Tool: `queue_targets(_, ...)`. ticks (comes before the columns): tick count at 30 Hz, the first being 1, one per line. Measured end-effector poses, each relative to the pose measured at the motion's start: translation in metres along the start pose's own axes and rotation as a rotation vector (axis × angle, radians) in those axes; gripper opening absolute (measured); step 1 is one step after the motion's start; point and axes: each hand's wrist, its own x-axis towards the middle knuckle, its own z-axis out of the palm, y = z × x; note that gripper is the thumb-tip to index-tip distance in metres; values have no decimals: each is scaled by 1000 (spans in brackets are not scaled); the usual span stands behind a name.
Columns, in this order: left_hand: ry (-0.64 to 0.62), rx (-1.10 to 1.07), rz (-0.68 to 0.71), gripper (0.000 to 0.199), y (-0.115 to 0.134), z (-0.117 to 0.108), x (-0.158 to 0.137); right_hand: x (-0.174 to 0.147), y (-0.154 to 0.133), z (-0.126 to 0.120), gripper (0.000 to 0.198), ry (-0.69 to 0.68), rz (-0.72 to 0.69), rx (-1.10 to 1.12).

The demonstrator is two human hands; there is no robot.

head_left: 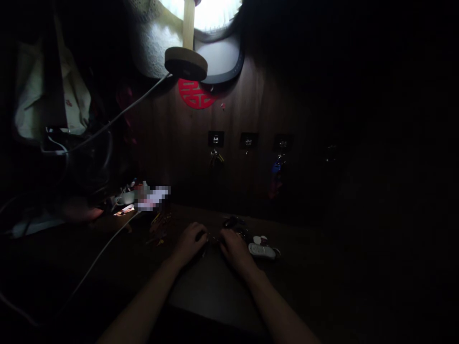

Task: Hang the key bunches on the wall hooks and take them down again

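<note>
Both hands (191,240) (234,247) half-curled; contents unclear

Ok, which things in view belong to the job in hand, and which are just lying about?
Likely in use:
- small items between left hand and right hand, too dark to identify

Apparently just lying or hanging about:
- white remote-like object, beside the right hand
- red wall ornament
- pale bag

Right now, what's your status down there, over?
Left fingers, right fingers: close together, grip too dark to tell. Small glinting bits between them, unidentifiable. White remote-like object to their right.
</note>
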Motion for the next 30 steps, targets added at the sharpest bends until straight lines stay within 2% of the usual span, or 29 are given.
queue_targets(6, 53, -176, -80, 15, 7, -4, 5, -3, -12, -9, 21, 15, -60, 171)
queue_targets(13, -55, -346, -117, 22, 16, -2, 5, 4, -14, -9, 19, 186, 55, 263)
queue_targets(17, -92, -382, -120, 23, 17, 1, 6, 5, -14, -11, 17, 209, 34, 294)
queue_targets(22, 13, -406, -138, 24, 15, 1, 6, 3, -16, -18, 17, 258, 70, 286)
queue_targets(26, -4, -339, -89, 19, 16, 2, 5, 4, -17, -18, 17, 294, 86, 270)
queue_targets(30, 13, -305, -44, 16, 19, 5, 2, 3, -17, -16, 17, 286, 34, 206)
